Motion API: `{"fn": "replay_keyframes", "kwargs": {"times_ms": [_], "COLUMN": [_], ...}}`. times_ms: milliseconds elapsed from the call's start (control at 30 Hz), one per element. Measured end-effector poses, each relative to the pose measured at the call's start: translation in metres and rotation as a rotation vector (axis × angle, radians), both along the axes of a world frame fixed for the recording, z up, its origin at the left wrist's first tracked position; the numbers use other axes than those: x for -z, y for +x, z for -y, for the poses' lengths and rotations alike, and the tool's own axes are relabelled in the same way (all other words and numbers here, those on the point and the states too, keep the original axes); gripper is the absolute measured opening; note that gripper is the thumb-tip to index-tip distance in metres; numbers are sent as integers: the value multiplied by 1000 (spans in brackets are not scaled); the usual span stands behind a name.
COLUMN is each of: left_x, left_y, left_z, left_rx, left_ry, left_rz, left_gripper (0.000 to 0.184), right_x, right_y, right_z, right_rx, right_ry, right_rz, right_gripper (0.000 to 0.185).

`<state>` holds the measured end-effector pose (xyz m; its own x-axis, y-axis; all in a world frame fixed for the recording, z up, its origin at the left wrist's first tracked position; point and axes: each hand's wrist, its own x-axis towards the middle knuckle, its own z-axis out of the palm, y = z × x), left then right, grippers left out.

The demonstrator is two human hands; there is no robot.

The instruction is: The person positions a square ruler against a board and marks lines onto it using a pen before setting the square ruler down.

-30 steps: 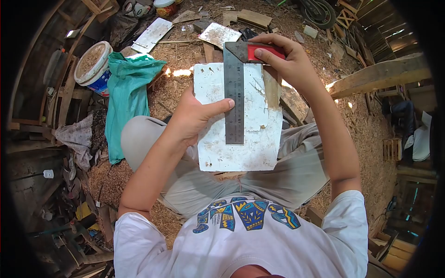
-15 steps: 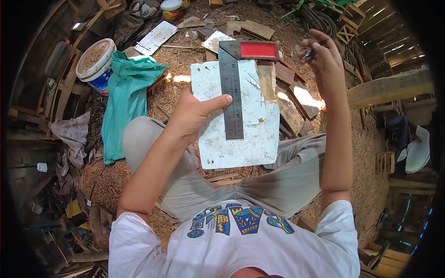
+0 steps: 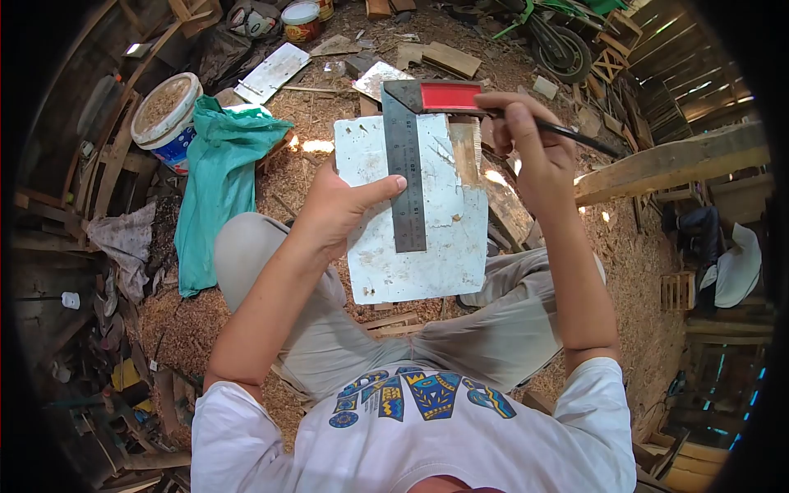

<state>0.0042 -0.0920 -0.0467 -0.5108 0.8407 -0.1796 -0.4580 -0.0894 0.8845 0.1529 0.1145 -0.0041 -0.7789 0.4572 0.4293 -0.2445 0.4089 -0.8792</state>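
Back from the upper right of the frame, my right hand (image 3: 538, 160) pinches a slim dark stick (image 3: 579, 137), fingers curled, beside the red-handled steel square (image 3: 403, 144). The scuffed white board (image 3: 378, 267), centre frame, looks light, stiff, perhaps brittle; its left edge suits my bent-armed left hand (image 3: 333, 205), clamped, thumb on the blade.

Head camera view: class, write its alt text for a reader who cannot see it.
A person's left hand holds a scuffed white board, thumb on the steel blade of a red-handled square; the right hand holds a thin dark pencil-like stick near the square's handle. Around are wood shavings, scrap boards and a green bag.
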Motion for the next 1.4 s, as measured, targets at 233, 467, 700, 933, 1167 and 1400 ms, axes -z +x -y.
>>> {"fn": "replay_keyframes", "kwargs": {"times_ms": [233, 467, 700, 933, 1167, 1400], "left_x": [1, 7, 8, 10, 8, 9], "left_y": [5, 8, 12, 11, 10, 11], "left_z": [-2, -5, -5, -3, -3, -2], "left_rx": [24, -39, -41, -30, -20, -51], "left_ry": [14, -65, -32, -66, -51, -56], "left_rz": [-26, -131, -171, -159, -168, -172], "left_gripper": [60, 53, 53, 54, 56, 56], "right_x": [10, 11, 16, 12, 15, 19], "right_y": [-5, -6, -8, -9, -10, -13], "right_z": [19, 29, 28, 31, 31, 29], "right_rx": [-8, 107, 147, 153, 151, 149], "right_ry": [20, 251, 429, 406, 421, 483], "right_rz": [6, 115, 58, 93, 81, 48], "right_gripper": [20, 13, 15, 16, 15, 16]}}
